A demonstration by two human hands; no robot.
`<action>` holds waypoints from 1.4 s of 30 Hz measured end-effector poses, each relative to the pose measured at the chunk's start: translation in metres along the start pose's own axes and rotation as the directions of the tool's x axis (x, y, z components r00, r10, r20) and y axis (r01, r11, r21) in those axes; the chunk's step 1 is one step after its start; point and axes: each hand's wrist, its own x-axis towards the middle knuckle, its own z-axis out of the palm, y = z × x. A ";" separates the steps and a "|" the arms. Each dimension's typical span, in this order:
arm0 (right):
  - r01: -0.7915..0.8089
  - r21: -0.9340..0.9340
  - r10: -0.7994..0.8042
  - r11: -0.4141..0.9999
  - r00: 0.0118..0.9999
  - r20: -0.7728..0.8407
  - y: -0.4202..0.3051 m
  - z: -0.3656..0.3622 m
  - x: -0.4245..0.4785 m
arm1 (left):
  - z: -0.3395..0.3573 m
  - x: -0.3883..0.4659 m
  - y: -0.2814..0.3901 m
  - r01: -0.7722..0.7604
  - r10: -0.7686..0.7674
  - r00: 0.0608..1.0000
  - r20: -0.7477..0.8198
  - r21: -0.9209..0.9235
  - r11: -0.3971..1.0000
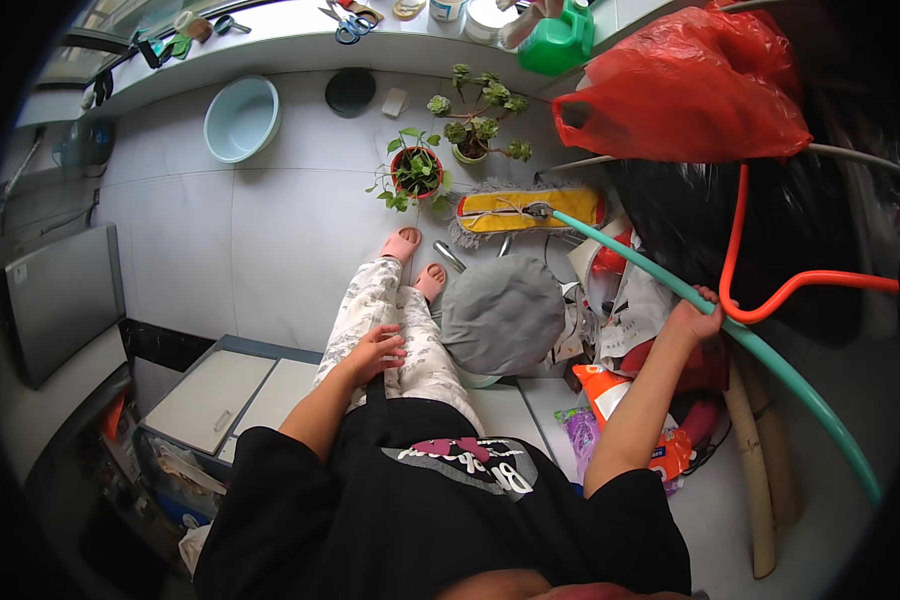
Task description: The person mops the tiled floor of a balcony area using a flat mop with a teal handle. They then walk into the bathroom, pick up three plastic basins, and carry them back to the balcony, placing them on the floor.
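My right hand (pixel 701 315) is closed around the green handle (pixel 780 360) of a dust mop, at the right of the view. The handle runs down to the mop's yellow head with grey fringe (pixel 495 211), which lies on the tiled floor near two potted plants. My left hand (pixel 379 351) hangs over my patterned trousers with its fingers apart and nothing in it. A round stool with a grey cloth cover (pixel 502 315) stands between my legs and the mop handle.
Potted plants (pixel 416 172) (pixel 471 142) stand ahead of my feet, with a light blue basin (pixel 241 120) farther left. A red plastic bag (pixel 682 90) and an orange-red bent tube (pixel 735 255) are at the right. Packages (pixel 600 390) lie beside the stool. A low cabinet (pixel 210 390) stands at the left.
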 end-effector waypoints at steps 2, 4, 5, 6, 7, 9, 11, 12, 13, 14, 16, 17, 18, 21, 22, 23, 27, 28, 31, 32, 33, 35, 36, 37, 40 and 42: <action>0.003 0.002 -0.003 1.000 0.999 -0.046 0.002 0.000 -0.020 | 0.003 -0.001 -0.003 -0.016 0.016 1.000 -0.013 -0.018 1.000; -0.012 0.023 0.013 1.000 0.999 -0.047 0.000 0.007 -0.047 | 0.004 -0.002 -0.007 -0.035 0.035 0.999 0.000 -0.011 0.999; -0.025 0.040 0.027 0.999 0.999 -0.042 0.002 0.006 -0.055 | 0.004 -0.002 -0.008 -0.044 0.044 0.999 0.006 -0.007 0.999; -0.014 -0.002 0.014 1.000 1.000 0.026 0.004 0.007 -0.063 | 0.004 -0.001 -0.009 -0.049 0.049 0.999 0.006 -0.006 0.999; 0.000 -0.043 0.004 0.999 0.995 0.096 0.006 0.009 -0.072 | 0.005 -0.002 -0.010 -0.056 0.056 0.998 0.004 -0.019 0.998; 0.005 -0.118 0.021 0.993 0.976 0.216 0.013 0.017 -0.092 | 0.005 -0.005 -0.015 -0.078 0.078 0.997 -0.001 -0.048 0.996; -0.006 -0.184 0.064 0.983 0.948 0.311 0.020 0.033 -0.113 | 0.002 -0.005 -0.017 -0.111 0.112 0.994 0.002 -0.055 0.992; -0.040 -0.171 0.098 0.984 0.933 0.346 0.026 0.033 -0.120 | 0.002 -0.006 -0.017 -0.130 0.130 0.992 0.001 -0.044 0.991; -0.028 -0.216 0.112 0.976 0.913 0.391 0.030 0.038 -0.127 | 0.003 -0.006 -0.018 -0.151 0.151 0.989 -0.003 -0.041 0.988; -0.034 -0.196 0.110 0.980 0.914 0.392 0.034 0.045 -0.137 | 0.000 -0.003 -0.022 -0.160 0.160 0.987 -0.009 -0.024 0.987; -0.018 -0.182 0.084 0.983 0.930 0.358 0.041 0.058 -0.159 | 0.000 -0.008 -0.023 -0.176 0.176 0.984 -0.014 0.028 0.984; -0.008 -0.132 0.060 0.991 0.917 0.394 0.041 0.061 -0.167 | -0.001 -0.012 -0.024 -0.183 0.184 0.983 -0.019 0.054 0.982; -0.007 -0.138 0.061 0.990 0.919 0.390 0.042 0.063 -0.173 | -0.004 -0.015 -0.026 -0.197 0.198 0.980 0.000 0.076 0.977; -0.057 -0.165 0.122 0.985 0.901 0.417 0.043 0.076 -0.188 | -0.015 -0.025 -0.028 -0.230 0.230 0.973 0.011 0.127 0.965; -0.081 -0.187 0.158 0.979 0.884 0.440 0.044 0.079 -0.190 | -0.020 -0.030 -0.029 -0.259 0.259 0.966 0.018 0.125 0.958; -0.104 -0.211 0.193 0.972 0.865 0.462 0.046 0.084 -0.194 | -0.025 -0.034 -0.030 -0.278 0.280 0.960 -0.003 0.101 0.955; -0.116 -0.291 0.255 0.950 0.825 0.504 0.055 0.105 -0.222 | -0.048 -0.055 -0.032 -0.365 0.364 0.929 -0.070 -0.002 0.931; -0.098 -0.302 0.247 0.948 0.824 0.510 0.055 0.112 -0.232 | -0.054 -0.060 -0.034 -0.391 0.387 0.918 -0.086 -0.035 0.920; -0.207 -0.307 0.333 0.929 0.832 0.444 0.051 0.138 -0.274 | -0.069 -0.084 -0.035 -0.456 0.436 0.889 -0.140 -0.173 0.873; -0.220 -0.302 0.343 0.928 0.820 0.458 0.056 0.139 -0.280 | -0.074 -0.090 -0.037 -0.480 0.455 0.877 -0.157 -0.222 0.849; -0.254 -0.318 0.380 0.913 0.814 0.439 0.056 0.143 -0.292 | -0.077 -0.096 -0.038 -0.499 0.469 0.867 -0.170 -0.268 0.824; -0.253 -0.370 0.402 0.894 0.817 0.413 0.063 0.147 -0.316 | -0.087 -0.107 -0.035 -0.563 0.534 0.826 -0.179 -0.318 0.763; -0.259 -0.399 0.428 0.880 0.796 0.427 0.068 0.148 -0.330 | -0.090 -0.115 -0.033 -0.593 0.564 0.804 -0.189 -0.340 0.730; -0.270 -0.423 0.450 0.865 0.790 0.416 0.071 0.151 -0.346 | -0.095 -0.122 -0.029 -0.624 0.596 0.778 -0.198 -0.356 0.695; -0.221 -0.557 0.507 0.800 0.745 0.433 0.081 0.155 -0.392 | -0.105 -0.139 -0.022 -0.674 0.645 0.731 -0.223 -0.384 0.631; -0.270 -0.630 0.604 0.728 0.688 0.403 0.090 0.152 -0.416 | -0.108 -0.157 -0.014 -0.706 0.681 0.695 -0.230 -0.393 0.589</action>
